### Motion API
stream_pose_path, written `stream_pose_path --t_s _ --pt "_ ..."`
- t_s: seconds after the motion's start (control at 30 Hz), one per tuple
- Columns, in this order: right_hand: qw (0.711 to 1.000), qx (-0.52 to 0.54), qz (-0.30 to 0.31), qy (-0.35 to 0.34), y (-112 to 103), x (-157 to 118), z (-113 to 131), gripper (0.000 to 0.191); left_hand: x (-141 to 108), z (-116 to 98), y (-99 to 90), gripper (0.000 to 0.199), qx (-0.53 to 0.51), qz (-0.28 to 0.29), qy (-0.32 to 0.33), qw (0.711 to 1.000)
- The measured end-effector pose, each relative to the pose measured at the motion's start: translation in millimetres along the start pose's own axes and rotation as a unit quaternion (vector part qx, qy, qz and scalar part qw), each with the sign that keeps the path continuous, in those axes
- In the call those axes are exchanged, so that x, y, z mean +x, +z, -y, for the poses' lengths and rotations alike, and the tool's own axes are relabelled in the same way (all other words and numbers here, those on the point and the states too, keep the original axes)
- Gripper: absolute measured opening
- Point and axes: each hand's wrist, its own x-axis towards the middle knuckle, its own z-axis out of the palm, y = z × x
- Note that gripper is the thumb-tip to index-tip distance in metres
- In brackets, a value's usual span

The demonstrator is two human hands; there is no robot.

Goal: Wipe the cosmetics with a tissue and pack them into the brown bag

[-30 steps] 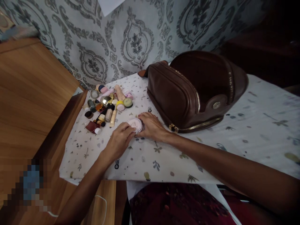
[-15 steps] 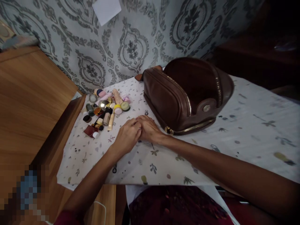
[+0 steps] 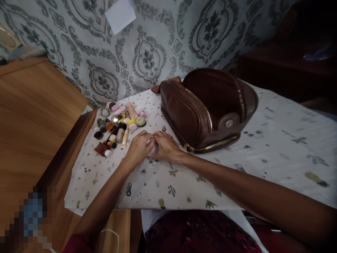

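Observation:
My left hand point(image 3: 138, 147) and my right hand point(image 3: 166, 147) meet above the patterned tablecloth, fingers curled around a small pale, shiny object point(image 3: 152, 149). Most of it is covered by my fingers, so its kind is hard to make out. Just left of my hands lies a loose group of cosmetics, among them a cream-coloured tube point(image 3: 125, 138), a green-lidded jar point(image 3: 140, 121) and a dark red bottle with a white cap point(image 3: 101, 149). To the right of my right hand, a brown leather toiletry bag point(image 3: 184, 116) stands unzipped, its top gaping wide.
A wooden cabinet point(image 3: 39, 116) borders the table on the left. Behind rises a wall with grey damask wallpaper point(image 3: 149, 58), carrying a white paper point(image 3: 120, 17). The white printed tablecloth point(image 3: 168, 189) reaches the table's front edge. A dark red surface point(image 3: 276, 70) lies at the far right.
My fingers have shifted apart a little, and the small pale object between them now shows. The bag and the cosmetics stay in place; the view has tilted slightly.

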Motion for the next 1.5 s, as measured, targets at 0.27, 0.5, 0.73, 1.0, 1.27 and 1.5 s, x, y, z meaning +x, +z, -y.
stream_pose_path --t_s 0.27,0.5,0.73,1.0,1.27,1.5 --pt "1.000 -0.015 -0.004 -0.015 1 1 -1 0.062 -1 15 -3.9 0.018 0.050 -0.023 -0.040 0.998" --pt "1.000 -0.008 -0.017 -0.019 4 0 -3 0.062 -19 29 -12.2 0.017 0.048 -0.031 -0.060 0.997" --pt "0.999 -0.012 -0.024 -0.021 4 0 -2 0.059 -44 14 -14.6 0.015 0.026 -0.036 -0.048 0.998" --pt "0.999 -0.018 -0.022 -0.024 7 0 -4 0.060 -33 7 -4.9 0.017 0.025 -0.033 -0.019 0.999" --pt "0.999 -0.023 -0.023 -0.021 5 0 -1 0.060 -38 3 -8.3 0.015 0.030 -0.025 -0.025 0.999" --pt "0.999 -0.020 -0.024 -0.041 7 0 -4 0.053 -21 3 0.7 0.019 0.025 -0.029 -0.006 0.999"
